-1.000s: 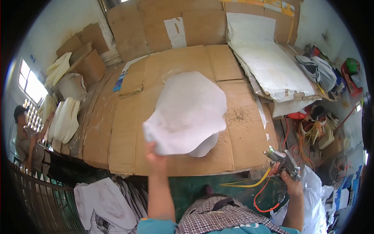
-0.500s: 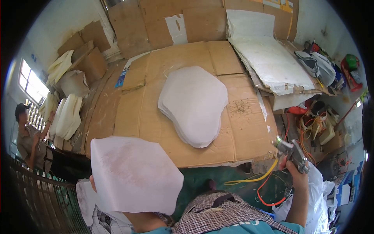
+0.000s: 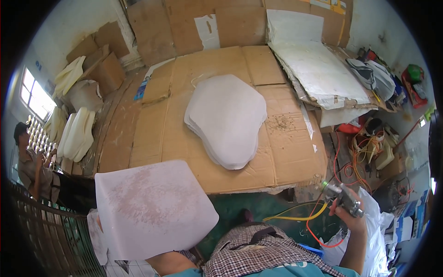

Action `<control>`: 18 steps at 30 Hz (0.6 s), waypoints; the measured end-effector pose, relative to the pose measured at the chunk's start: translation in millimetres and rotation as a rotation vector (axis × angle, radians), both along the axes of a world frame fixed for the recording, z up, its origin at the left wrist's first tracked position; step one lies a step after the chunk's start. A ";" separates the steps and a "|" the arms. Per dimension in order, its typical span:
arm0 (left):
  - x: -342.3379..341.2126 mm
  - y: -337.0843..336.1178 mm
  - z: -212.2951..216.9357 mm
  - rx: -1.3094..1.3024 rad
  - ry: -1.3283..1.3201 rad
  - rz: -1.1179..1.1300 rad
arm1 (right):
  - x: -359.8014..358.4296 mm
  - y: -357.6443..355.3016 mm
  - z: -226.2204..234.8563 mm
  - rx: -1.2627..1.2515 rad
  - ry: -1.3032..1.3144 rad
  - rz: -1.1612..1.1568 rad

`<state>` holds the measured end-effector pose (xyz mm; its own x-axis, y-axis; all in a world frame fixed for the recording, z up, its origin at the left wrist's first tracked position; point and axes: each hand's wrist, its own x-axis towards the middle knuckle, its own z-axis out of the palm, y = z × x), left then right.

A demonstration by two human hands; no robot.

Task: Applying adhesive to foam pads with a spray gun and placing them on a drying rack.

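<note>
My right hand (image 3: 351,213) is closed round a metal spray gun (image 3: 340,197), whose nozzle points left toward the pale fabric piece. A yellow hose (image 3: 300,217) and an orange hose (image 3: 318,235) trail near it. On my left, a stiff, pale pinkish-grey fabric piece (image 3: 194,221) is held up, with a mottled reddish-brown patch across its face. My left hand (image 3: 98,222) supports it from behind; just a bit of finger shows at its left edge. Ahead lies a stack of similar shaped pale pieces (image 3: 226,115) on the cardboard-covered table (image 3: 152,143).
White sheets (image 3: 318,69) are piled at the back right, beside bags and tangled hoses (image 3: 364,147). Cream foam pieces (image 3: 78,134) stand at the left. Another person (image 3: 34,166) is at the far left, behind a metal railing (image 3: 50,226). White plastic bags (image 3: 378,231) lie at right.
The fabric piece has shifted slightly left and tilted, and its reddish-brown patch shows broader and darker. The spray gun has turned and moved slightly down in my right hand.
</note>
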<state>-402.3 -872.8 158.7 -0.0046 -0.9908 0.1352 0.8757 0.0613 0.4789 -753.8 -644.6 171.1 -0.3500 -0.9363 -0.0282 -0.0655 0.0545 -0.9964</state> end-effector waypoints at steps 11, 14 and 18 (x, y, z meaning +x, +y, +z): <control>-8.4 -6.7 2.3 -0.017 0.023 -0.045 | 16.7 -59.1 -14.6 -0.111 -0.020 0.011; -8.3 -8.8 1.7 -0.017 0.026 -0.057 | 11.7 -64.1 -16.2 -0.106 0.029 -0.118; -10.3 -14.3 1.0 -0.019 0.036 -0.082 | 6.5 -50.0 -10.8 -0.043 0.027 -0.207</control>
<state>-412.6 -887.0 159.7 -0.0804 -0.9846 0.1551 0.8949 -0.0028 0.4462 -747.4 -694.6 160.3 -0.5347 -0.8447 0.0227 -0.0842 0.0265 -0.9961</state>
